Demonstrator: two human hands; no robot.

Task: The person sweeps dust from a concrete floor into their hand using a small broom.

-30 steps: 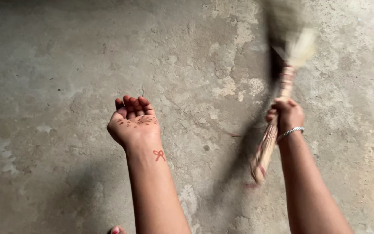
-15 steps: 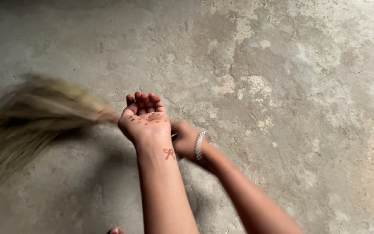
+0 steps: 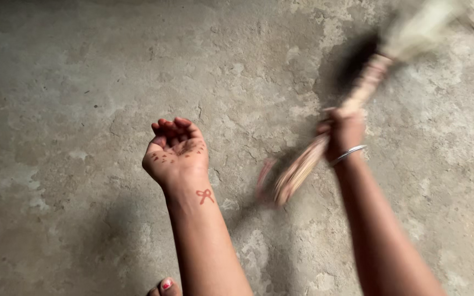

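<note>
head view, largest first: a bare concrete floor (image 3: pixel 72 82) fills the whole frame, grey and mottled, with pale worn patches toward the upper right and a long shadow across the lower middle. next in size, two forearms rise from the bottom edge. right of centre, the grass broom (image 3: pixel 352 104) slants from the middle of the frame to the upper right corner, blurred by motion; its bound handle end points down toward the centre and its pale bristle head smears out near the top right edge, close to the floor there. the right hand (image 3: pixel 345 131) is clamped around the broom's bound handle about midway, a thin metal bangle (image 3: pixel 348 154) on the wrist. the left hand (image 3: pixel 175 152), left of centre, holds nothing: palm up, fingers curled loosely inward, with reddish dots on the palm and a small bow mark on the wrist. smallest, a toe with red polish (image 3: pixel 165 285) shows at the bottom edge.

the work in hand looks like a sweeping stroke, with the bristles out at the upper right. a further pass would call for a firm grip and bristles kept low against the concrete.
</note>
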